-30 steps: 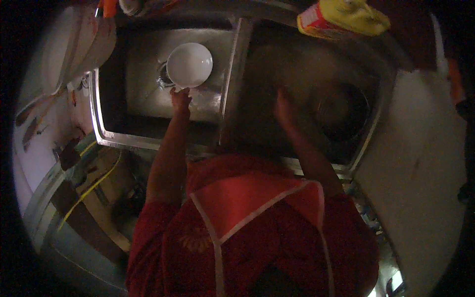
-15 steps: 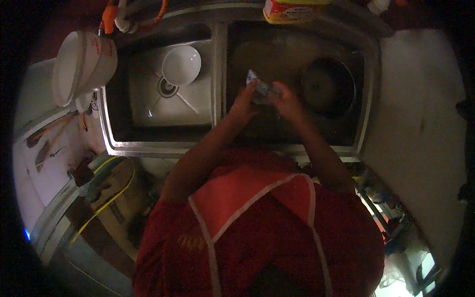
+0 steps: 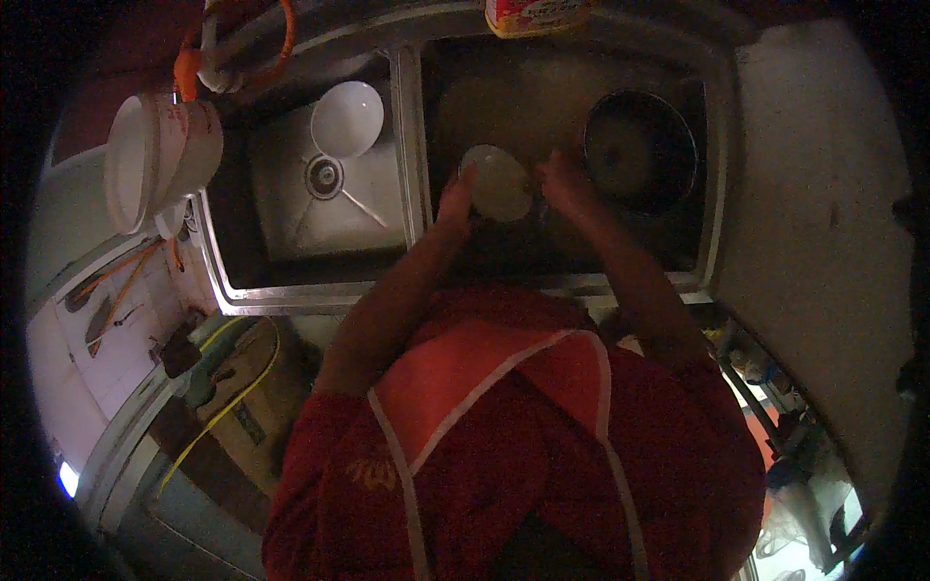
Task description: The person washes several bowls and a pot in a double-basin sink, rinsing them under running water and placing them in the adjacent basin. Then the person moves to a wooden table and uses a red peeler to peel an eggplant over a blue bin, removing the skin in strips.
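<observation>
While the left hand [image 3: 454, 202] clamps its fingers on a pale round bowl [image 3: 502, 186] at nine o'clock, the right hand [image 3: 570, 187] sits near three, its grip unreadable.

A pale off-white round dish [image 3: 501, 184], right there over the dark metal right-hand basin [image 3: 542, 92], held at its left edge, broad side up, inside or underside too dim to tell

It's a kitchen — a double sink [image 3: 410, 145] with bowls [image 3: 500, 184].
</observation>
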Available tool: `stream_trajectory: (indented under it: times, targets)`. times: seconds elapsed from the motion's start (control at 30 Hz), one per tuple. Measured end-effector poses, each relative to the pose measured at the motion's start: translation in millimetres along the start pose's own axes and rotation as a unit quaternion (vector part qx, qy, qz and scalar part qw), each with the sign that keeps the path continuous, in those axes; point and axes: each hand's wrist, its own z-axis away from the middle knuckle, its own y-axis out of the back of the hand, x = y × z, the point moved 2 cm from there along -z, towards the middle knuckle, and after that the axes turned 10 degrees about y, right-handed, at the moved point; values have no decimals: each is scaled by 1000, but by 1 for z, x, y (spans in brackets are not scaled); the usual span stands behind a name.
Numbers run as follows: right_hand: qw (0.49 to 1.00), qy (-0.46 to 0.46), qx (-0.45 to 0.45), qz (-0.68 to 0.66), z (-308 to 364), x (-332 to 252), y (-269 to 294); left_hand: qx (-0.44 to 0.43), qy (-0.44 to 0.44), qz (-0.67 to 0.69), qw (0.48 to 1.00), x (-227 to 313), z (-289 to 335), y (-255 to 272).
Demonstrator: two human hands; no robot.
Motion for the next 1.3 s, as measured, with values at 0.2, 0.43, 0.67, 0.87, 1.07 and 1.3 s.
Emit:
stream_trajectory:
  times: [0.2, 0.43, 0.67, 0.87, 1.07, 1.3]
  targets:
    - [976, 46, -29, 213, -40, 38, -92, 14, -16, -71, 997, -24, -40, 8]
    - [920, -106, 209, -313, -51, 58, -89, 74, 4, -149, 986, -52, -87, 33]
    - [988, 33, 1, -152, -28, 10, -31, 97, -173, -452, 869, -44, -62, 27]
    - [918, 10, 74, -390, -18, -35, -54, -4, -68, -82, 994, -16, 0, -18]
    - [938, 205, -29, -279, 5, -32, -41, -2, -68, -78, 995, 16, 43, -31]
    - [846, 434, 244, 190, 12, -49, 45, -272, -324, -391, 817, 38, 51, -32]
